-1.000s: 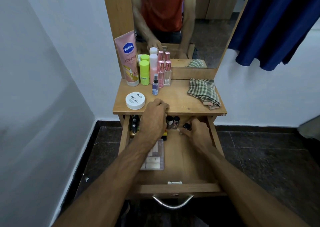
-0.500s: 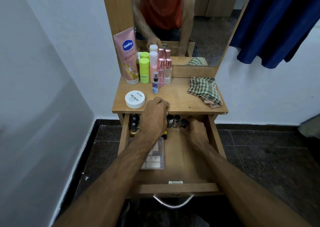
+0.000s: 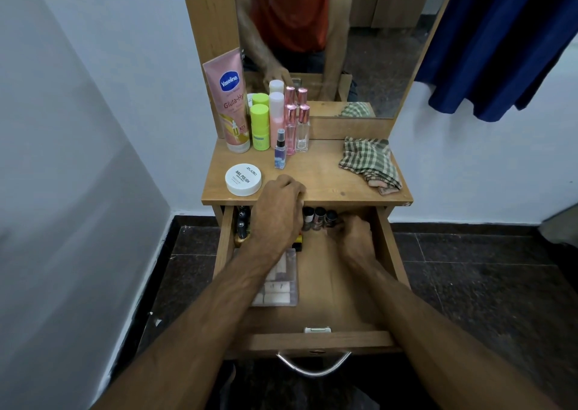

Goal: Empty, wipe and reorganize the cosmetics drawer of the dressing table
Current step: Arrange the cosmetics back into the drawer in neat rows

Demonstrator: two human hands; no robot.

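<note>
The drawer (image 3: 312,341) of the dressing table (image 3: 328,181) is seen pulled fully out, and every place below is given relative to it. Both hands are reached into its back end, under the tabletop edge. The left hand (image 3: 276,212) is held knuckles up with fingers curled downward; what they close on is hidden, so its grasp cannot be told. The right hand (image 3: 353,234) is lowered beside a row of small nail polish bottles (image 3: 319,217) standing at the drawer's back; its fingers are bent toward the rightmost bottle, but contact is hidden.

A clear compartment box (image 3: 278,280) is laid on the drawer floor left of centre, partly covered by the left forearm. Dark tubes (image 3: 242,222) are stood in the back left corner.

Above the drawer, on the tabletop, a white nail polish jar (image 3: 243,179) is set at the left front, a pink Vaseline tube (image 3: 230,103) is leaned at the back left with green, pink and clear bottles (image 3: 278,125) beside it, and a checked cloth (image 3: 369,164) is bunched at the right.
</note>
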